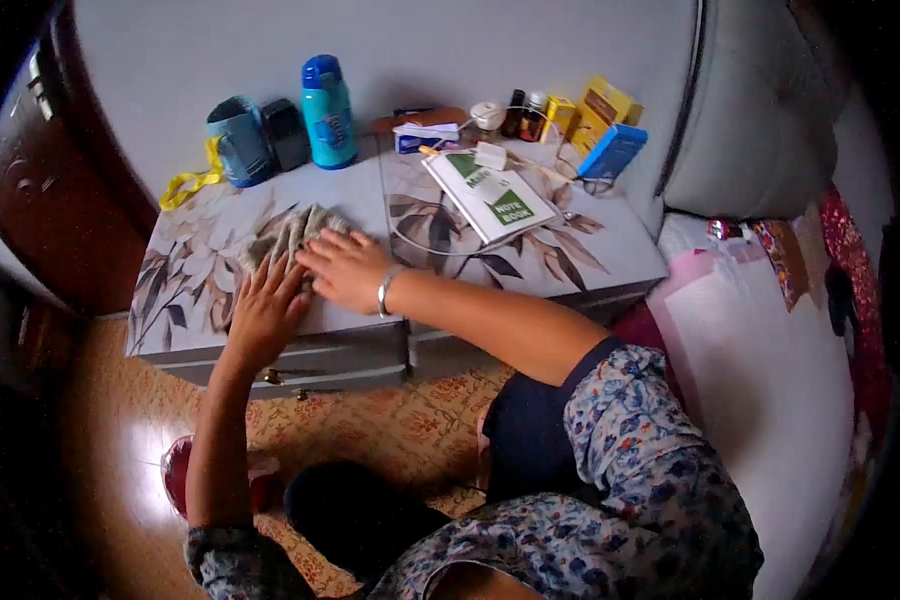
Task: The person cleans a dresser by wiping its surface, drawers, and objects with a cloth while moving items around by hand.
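Observation:
A crumpled beige cloth lies on the flower-patterned tabletop, left of its middle. My left hand rests on the near side of the cloth, fingers stretched forward and slightly apart. Beside it, my right hand lies flat across the cloth's right part, its fingers spread and pointing left; a silver bracelet circles that wrist. Both palms face down, so their undersides and part of the cloth are hidden.
Behind the cloth stand a teal water bottle, a blue bottle pouch with yellow strap and a dark container. To the right lie a notebook, a white cable, small bottles and boxes. Drawers sit below; a bed adjoins.

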